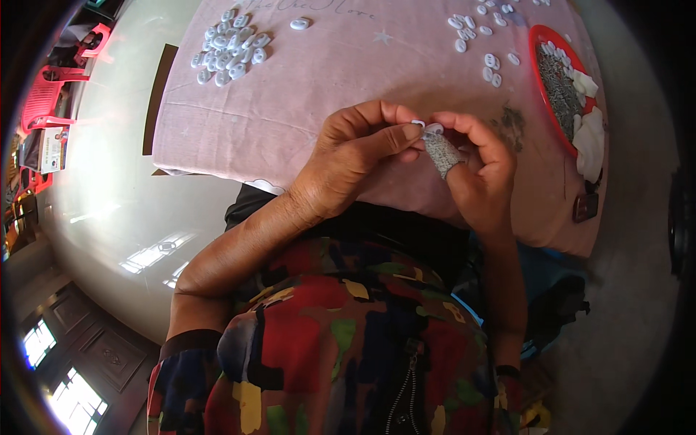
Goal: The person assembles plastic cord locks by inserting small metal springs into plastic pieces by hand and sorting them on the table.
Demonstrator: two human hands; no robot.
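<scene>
In the head view, a small pale piece (433,129) is held at the centre of the frame, a little above the middle, between the fingertips of the left hand (357,154) and the right hand (481,165). Both hands are narrowed to a pinch: the left thumb and forefinger are brought together on the piece, and it is met from the other side by the right forefinger and thumb, the latter wrapped in a grey sleeve (444,157). Whether one part or two are gripped cannot be told. For good work, it seems, the piece is best kept steady by the left fingers while pressure is applied squarely by the sleeved thumb; if it is pushed at a slant, so small a thing could be flicked away. Wrists are best kept low over the pink cloth (319,80), so that anything dropped is caught there. At the right of the frame, a red tray (537,64) is filled mostly with grey bits (560,93), too fine to be made out singly; white ovals are gathered along its upper part, and a white rag (589,145) is draped over its lower right rim. No container is used for the white pile (233,49) at the upper left; it is heaped directly on the cloth.
</scene>
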